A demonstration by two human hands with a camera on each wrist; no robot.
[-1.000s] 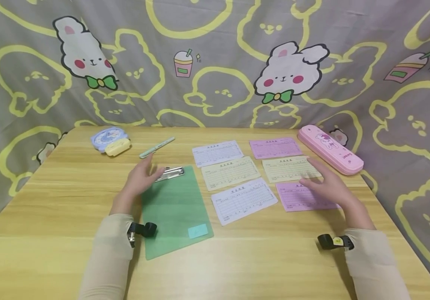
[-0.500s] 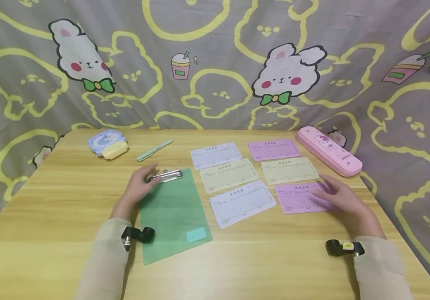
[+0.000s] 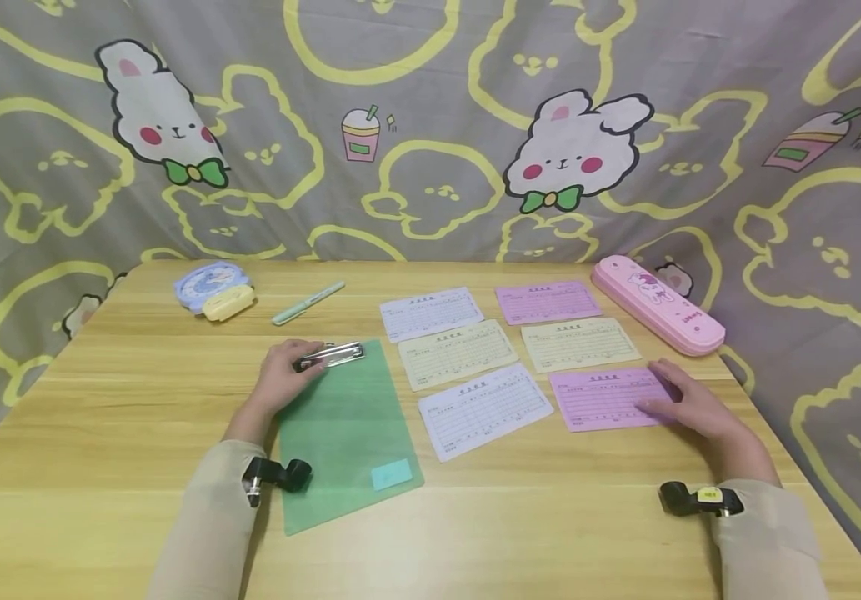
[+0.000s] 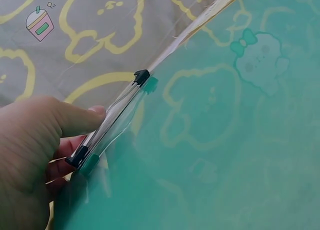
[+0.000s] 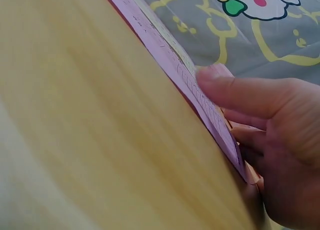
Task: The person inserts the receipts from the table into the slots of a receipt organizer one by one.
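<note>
A translucent green clipboard (image 3: 351, 433) with a metal clip (image 3: 340, 354) lies on the table, left of centre. My left hand (image 3: 283, 379) holds it at its upper left corner. In the left wrist view the thumb lies on the metal clip, with the other fingers curled at its end. My right hand (image 3: 700, 408) is at the right end of the lower pink form slip (image 3: 603, 400). Its thumb reaches over the slip, and its fingers bend loosely beside the edge. Contact with the paper is hard to make out. This slip lies flat.
More form slips lie in two columns, among them a white slip (image 3: 484, 410), a yellow slip (image 3: 580, 343) and a purple slip (image 3: 546, 302). A pink pencil case (image 3: 658, 304) sits at the back right. Behind the clipboard are a green pen (image 3: 308, 302) and a blue-and-yellow item (image 3: 214, 290).
My left hand has come down from near the pen onto the clipboard's clip. My right hand has moved right and nearer me, from above the slips to the lower pink slip's right end.
</note>
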